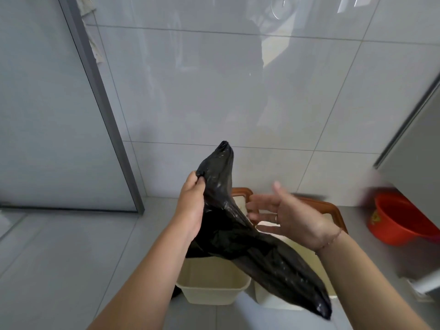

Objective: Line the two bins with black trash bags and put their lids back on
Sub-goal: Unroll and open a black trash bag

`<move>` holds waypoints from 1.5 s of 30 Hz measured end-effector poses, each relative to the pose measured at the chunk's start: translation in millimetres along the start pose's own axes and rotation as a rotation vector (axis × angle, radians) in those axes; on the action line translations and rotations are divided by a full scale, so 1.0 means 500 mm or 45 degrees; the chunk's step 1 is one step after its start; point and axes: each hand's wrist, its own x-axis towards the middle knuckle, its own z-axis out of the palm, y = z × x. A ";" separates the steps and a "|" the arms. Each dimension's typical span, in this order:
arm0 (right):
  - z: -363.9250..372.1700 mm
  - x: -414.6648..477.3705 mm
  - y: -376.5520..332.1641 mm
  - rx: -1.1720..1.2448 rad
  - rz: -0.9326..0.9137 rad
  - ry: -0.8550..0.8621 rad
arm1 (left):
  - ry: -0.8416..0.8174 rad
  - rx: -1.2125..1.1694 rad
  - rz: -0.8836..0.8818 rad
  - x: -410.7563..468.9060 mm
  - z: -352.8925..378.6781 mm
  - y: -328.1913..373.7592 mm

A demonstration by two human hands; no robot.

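Left hand [190, 206]: raised in front of the wall, thumb and curled fingers pinching a bunched edge of the bag near its upper end.
Right hand [285, 215]: open, fingers straight and spread, palm turned toward the bag and just beside it. It is blurred, so I cannot tell whether the fingertips touch the plastic.
Black trash bag [238, 234]: held in the air above the bins, not yet in either of them. It is crumpled and unopened. One gathered tip points up toward the wall, and the long body slants down and to the right, its lower end hanging in front of the right bin.
Left bin [214, 287]: cream, on the floor, top open, no liner visible on the rim that shows. The bag hides its far side.
Right bin [269, 297]: cream, just beside the left bin, mostly hidden by the bag.
Brown-rimmed pieces [331, 207]: 2 of them rise behind the bins against the wall. I cannot tell whether they are the lids.
Bracelet [331, 241]: thin, on the right wrist.
Red basin [400, 222]: on the floor to the right, near the wall, apart from the bins.
Floor [71, 258]: grey tiles.
Wall [214, 91]: glossy pale tiles.
Door frame [102, 115]: grey, slanting down on the left.
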 end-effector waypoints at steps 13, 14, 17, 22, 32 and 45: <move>0.097 0.032 0.050 -0.187 -0.234 0.538 | 0.286 0.672 0.116 -0.050 0.031 -0.040; 0.097 0.033 0.048 -0.216 -0.253 0.575 | 0.194 0.614 0.031 -0.062 0.038 -0.038; 0.106 0.034 0.042 -0.381 -0.257 0.543 | -0.177 0.421 -0.326 -0.088 0.059 -0.041; 0.108 0.034 0.048 -0.364 -0.266 0.414 | -0.250 0.087 -0.449 -0.080 0.058 -0.051; 0.074 0.032 0.041 -0.183 -0.334 0.286 | -0.402 -0.153 -0.602 -0.050 0.036 -0.049; 0.047 0.028 0.049 0.364 -0.169 0.174 | -0.392 -0.332 -0.621 -0.042 0.031 -0.048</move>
